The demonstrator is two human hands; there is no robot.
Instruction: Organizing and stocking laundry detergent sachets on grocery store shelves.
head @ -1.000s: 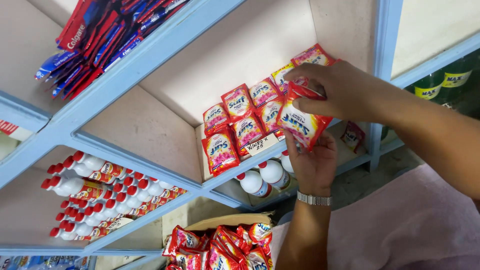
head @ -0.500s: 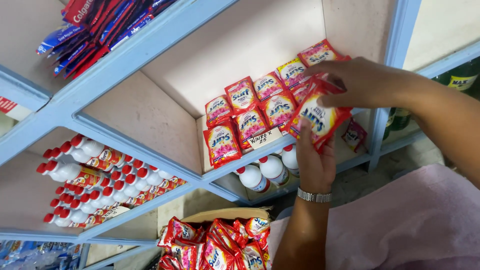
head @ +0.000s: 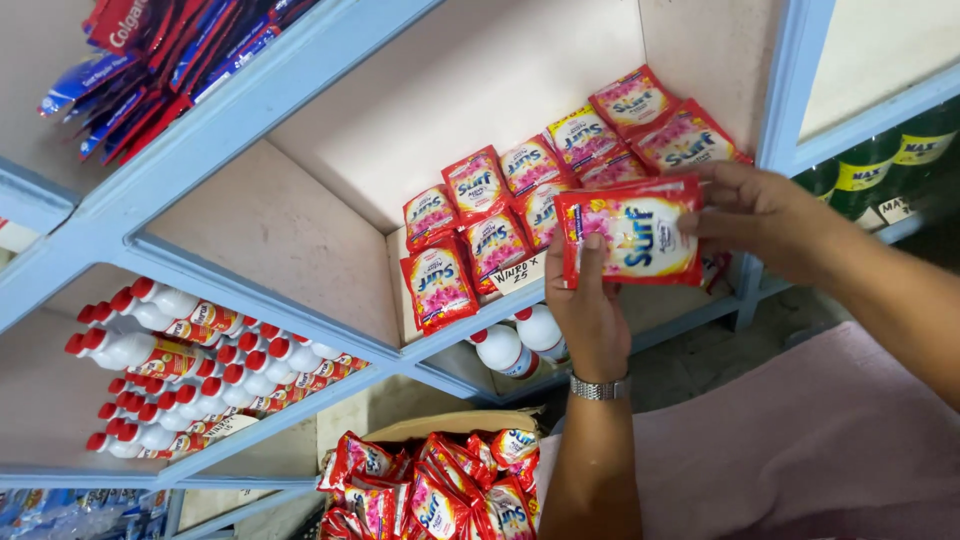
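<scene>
shelving: pale-blue painted wooden shelf frame (head: pixel 300 75), cream back panels (head: pixel 460 90)
floor: grey concrete floor (head: pixel 700 355), btm right
light: even, soft, no hard shadows

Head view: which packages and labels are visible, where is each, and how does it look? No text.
Sachet: flat, red and pink, held by left hand and right hand before the shelf.
Shelved sachets: red, pink and yellow, leaning in rows in the middle compartment.
Paper tag: white, handwritten, on the shelf edge.
Bottles: white, red caps, lower left.
Box of sachets: brown carton, bottom centre.
Flat packs: red and blue, top left.
Green bottles: yellow labels, far right.
</scene>
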